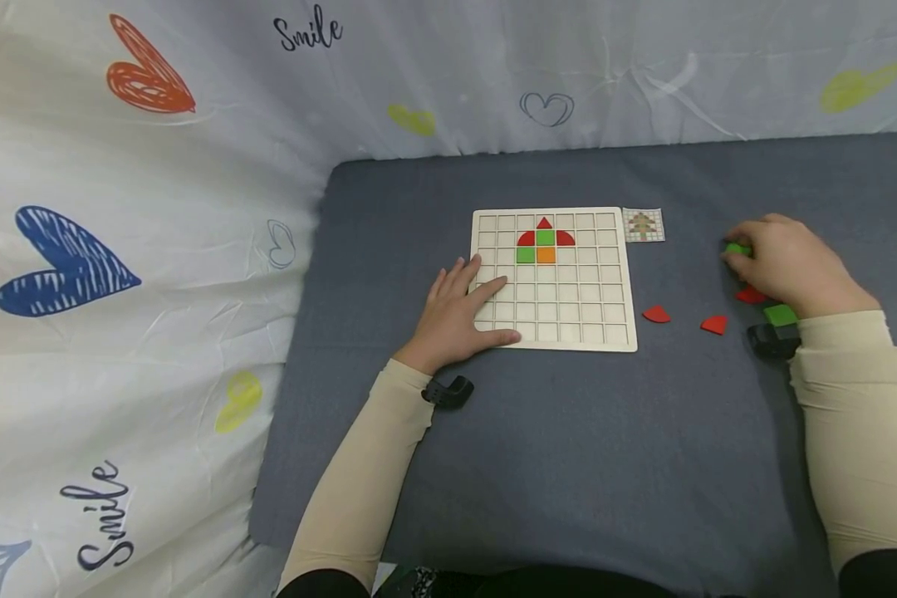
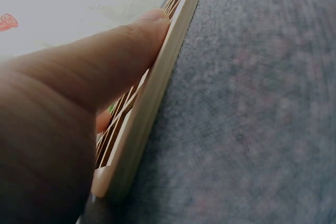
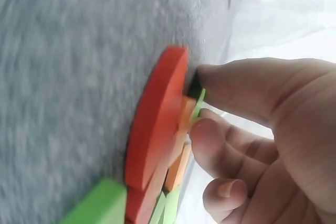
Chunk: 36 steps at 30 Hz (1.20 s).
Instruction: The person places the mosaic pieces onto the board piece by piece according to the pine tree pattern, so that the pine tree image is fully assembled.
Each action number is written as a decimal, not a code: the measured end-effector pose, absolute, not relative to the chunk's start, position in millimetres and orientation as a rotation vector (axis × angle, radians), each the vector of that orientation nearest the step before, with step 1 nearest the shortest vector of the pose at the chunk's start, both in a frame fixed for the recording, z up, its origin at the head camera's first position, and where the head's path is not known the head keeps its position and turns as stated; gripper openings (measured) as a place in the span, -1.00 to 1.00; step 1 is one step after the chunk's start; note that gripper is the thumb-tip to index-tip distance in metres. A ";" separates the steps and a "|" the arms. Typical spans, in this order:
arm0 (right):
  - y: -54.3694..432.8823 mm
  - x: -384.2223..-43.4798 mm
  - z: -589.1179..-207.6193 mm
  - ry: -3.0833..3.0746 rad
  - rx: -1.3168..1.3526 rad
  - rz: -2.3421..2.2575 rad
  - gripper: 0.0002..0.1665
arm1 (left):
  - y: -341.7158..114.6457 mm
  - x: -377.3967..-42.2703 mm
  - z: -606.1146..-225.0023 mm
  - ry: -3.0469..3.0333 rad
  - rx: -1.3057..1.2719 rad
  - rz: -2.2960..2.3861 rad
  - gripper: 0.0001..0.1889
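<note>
My left hand [image 1: 452, 320] rests with spread fingers on the lower left part of a pale wooden grid board [image 1: 579, 311]; in the left wrist view its thumb [image 2: 126, 51] lies along the board's edge. Set in the upper grid are a red triangle [image 1: 544, 223], two red quarter-round pieces [image 1: 565, 238], two green squares [image 1: 526, 255] and an orange square [image 1: 546, 255]. Off to the right, my right hand [image 1: 800, 262] pinches a green block [image 1: 737, 248] between thumb and fingers, close over other loose blocks. Part of that block is hidden by the fingers.
A small card with a tree pattern [image 1: 644, 225] lies against the board's upper right corner. Loose red quarter-round pieces [image 1: 713, 325] and a green block [image 1: 781, 315] lie on the grey cloth. Orange blocks [image 3: 178, 166] show near the right hand. A printed white curtain [image 1: 448, 75] hangs behind.
</note>
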State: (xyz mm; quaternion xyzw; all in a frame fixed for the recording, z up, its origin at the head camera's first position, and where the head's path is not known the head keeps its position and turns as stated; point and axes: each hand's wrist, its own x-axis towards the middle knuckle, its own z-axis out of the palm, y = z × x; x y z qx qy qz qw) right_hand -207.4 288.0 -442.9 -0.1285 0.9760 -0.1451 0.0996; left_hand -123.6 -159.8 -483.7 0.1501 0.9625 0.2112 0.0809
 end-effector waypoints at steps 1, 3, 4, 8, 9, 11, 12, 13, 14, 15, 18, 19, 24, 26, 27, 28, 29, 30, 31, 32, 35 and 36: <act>286.2 -207.4 -443.4 2.889 -0.377 -0.429 -0.58 | -159.7 -123.6 -483.2 2.876 0.447 0.634 -0.02; 282.0 -207.4 -444.0 2.895 -0.384 -0.433 -0.59 | -159.4 -123.3 -482.3 2.873 0.444 0.636 -0.02; 279.8 -207.5 -444.3 2.896 -0.393 -0.436 -0.59 | -159.3 -123.3 -482.0 2.872 0.443 0.636 -0.02; 270.7 -207.6 -444.6 2.903 -0.424 -0.453 -0.61 | -159.1 -123.6 -481.4 2.870 0.441 0.636 -0.01; 268.5 -207.7 -444.8 2.908 -0.437 -0.458 -0.62 | -159.0 -123.7 -481.3 2.870 0.441 0.637 -0.01; 264.4 -207.7 -445.1 2.910 -0.438 -0.462 -0.61 | -159.1 -124.0 -481.3 2.870 0.441 0.637 -0.01; 262.5 -207.8 -445.4 2.915 -0.441 -0.465 -0.62 | -159.1 -124.1 -481.4 2.869 0.441 0.638 -0.01; 260.6 -207.8 -445.7 2.917 -0.442 -0.467 -0.61 | -159.3 -124.2 -481.6 2.869 0.441 0.638 -0.01; 258.9 -207.9 -446.3 2.921 -0.447 -0.467 -0.62 | -159.2 -124.2 -481.6 2.869 0.442 0.640 -0.01; 257.2 -208.2 -447.0 2.926 -0.457 -0.468 -0.62 | -159.3 -124.1 -481.7 2.869 0.441 0.641 -0.01; 252.3 -208.9 -448.6 2.941 -0.480 -0.466 -0.63 | -159.3 -123.9 -481.5 2.869 0.440 0.642 -0.01; 250.6 -208.9 -448.7 2.942 -0.484 -0.465 -0.63 | -159.3 -123.7 -481.4 2.870 0.439 0.641 -0.01; 242.8 -208.3 -447.3 2.936 -0.482 -0.458 -0.63 | -159.4 -123.5 -480.7 2.872 0.438 0.637 -0.01; 240.4 -208.7 -446.8 2.933 -0.487 -0.456 -0.63 | -159.3 -123.5 -480.4 2.870 0.438 0.637 -0.01; 239.4 -208.9 -446.4 2.933 -0.490 -0.459 -0.63 | -159.4 -123.4 -480.4 2.868 0.438 0.637 -0.01; 238.3 -209.1 -446.1 2.933 -0.493 -0.463 -0.63 | -159.3 -123.4 -480.2 2.867 0.438 0.638 -0.01; 237.4 -209.4 -445.7 2.932 -0.500 -0.471 -0.64 | -159.3 -123.3 -480.0 2.866 0.438 0.639 -0.01; 236.5 -209.6 -445.4 2.932 -0.508 -0.479 -0.64 | -159.3 -123.3 -480.0 2.867 0.439 0.638 -0.01; 235.7 -209.8 -445.0 2.931 -0.515 -0.486 -0.64 | -159.3 -123.3 -480.0 2.867 0.441 0.638 -0.01; 234.9 -210.0 -444.6 2.930 -0.520 -0.494 -0.65 | -159.3 -123.3 -480.0 2.867 0.442 0.636 -0.01; 231.2 -210.8 -443.5 2.925 -0.539 -0.518 -0.65 | -159.4 -123.3 -480.3 2.866 0.443 0.638 -0.01; 229.9 -211.1 -443.1 2.921 -0.540 -0.522 -0.65 | -159.4 -123.2 -480.5 2.865 0.444 0.639 -0.01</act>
